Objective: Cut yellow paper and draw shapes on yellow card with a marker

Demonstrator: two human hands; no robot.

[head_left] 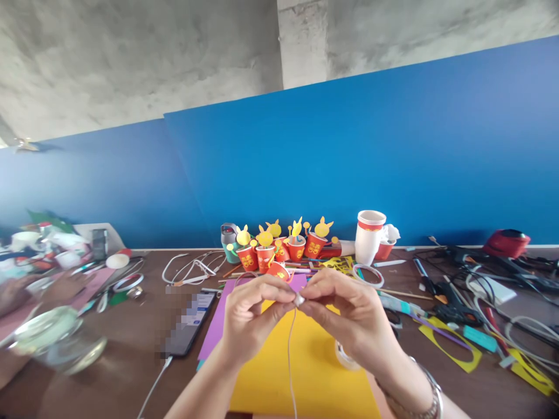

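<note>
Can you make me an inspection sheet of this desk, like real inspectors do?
Surface: brown table, with a yellow sheet and purple sheet.
Job's things: small white piece, too small to identify; white cord trails below it.
Clutter: red cups, phone, white cup stack.
Hands: left hand and right hand both pinch the small white piece.
Cables: white cable at the phone; black cables rightward.
Surroundings: blue partition; another person's hand, blurred, leftward.

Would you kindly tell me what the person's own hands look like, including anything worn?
The left hand and right hand are both ungloved, and no sleeves show. Around the right wrist are a shiny, silver-coloured, metal-looking bracelet and a darker, textured band; nothing worn shows on the left wrist.
</note>
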